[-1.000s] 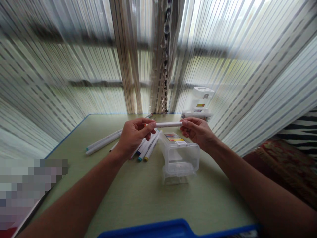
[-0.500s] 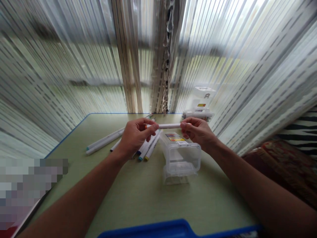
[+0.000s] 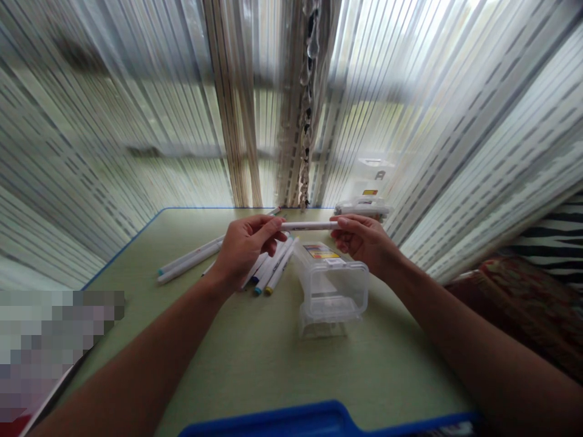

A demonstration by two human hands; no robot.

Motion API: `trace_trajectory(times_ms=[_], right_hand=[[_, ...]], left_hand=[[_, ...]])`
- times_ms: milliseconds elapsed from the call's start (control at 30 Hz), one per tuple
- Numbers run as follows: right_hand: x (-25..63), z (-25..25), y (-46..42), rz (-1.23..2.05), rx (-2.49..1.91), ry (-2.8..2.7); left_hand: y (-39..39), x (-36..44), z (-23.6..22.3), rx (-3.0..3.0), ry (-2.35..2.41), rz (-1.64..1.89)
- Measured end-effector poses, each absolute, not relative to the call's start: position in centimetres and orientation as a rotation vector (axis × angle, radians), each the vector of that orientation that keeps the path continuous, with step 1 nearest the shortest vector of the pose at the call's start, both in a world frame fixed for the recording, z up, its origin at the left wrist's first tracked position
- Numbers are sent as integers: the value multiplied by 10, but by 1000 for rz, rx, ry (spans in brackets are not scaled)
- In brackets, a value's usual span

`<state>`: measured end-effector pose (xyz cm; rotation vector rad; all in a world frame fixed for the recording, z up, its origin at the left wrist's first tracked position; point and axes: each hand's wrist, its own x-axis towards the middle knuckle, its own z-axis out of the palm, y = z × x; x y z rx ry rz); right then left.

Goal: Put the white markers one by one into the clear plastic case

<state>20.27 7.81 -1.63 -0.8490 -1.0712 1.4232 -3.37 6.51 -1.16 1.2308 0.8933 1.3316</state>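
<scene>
A white marker (image 3: 310, 226) is held level between my two hands, above the table. My left hand (image 3: 248, 243) pinches its left end, and the fingers cover that tip. At the other end, the thumb and fingers of my right hand (image 3: 364, 238) grip it. Below my right hand an open clear plastic case (image 3: 337, 291) lies on its side, its mouth facing me and its lid folded down onto the table. Several white markers with coloured ends (image 3: 273, 273) lie beside the case, partly behind my left hand. More white markers (image 3: 191, 261) lie farther left.
A second clear case (image 3: 364, 206) stands at the table's back edge, with its lid up. The light green table (image 3: 255, 364) has a blue rim (image 3: 273, 419). String curtains (image 3: 282, 109) hang right behind it. Patterned cloth (image 3: 514, 303) is at the right.
The marker has risen slightly and slid or turned in my fingers; its orange end, seen before at my left hand, is now hidden. The case and the other markers have stayed put.
</scene>
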Motion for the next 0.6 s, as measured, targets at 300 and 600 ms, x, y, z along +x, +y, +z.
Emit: trace_trajectory(times_ms=[300,600], right_hand=[[205,-14,78,1482,-835,-1026],[205,-13,79,1492,-884,-999]], left_hand=[[64,-34,-8,1100,840,1323],[65,-35,-10,1141,861,1329]])
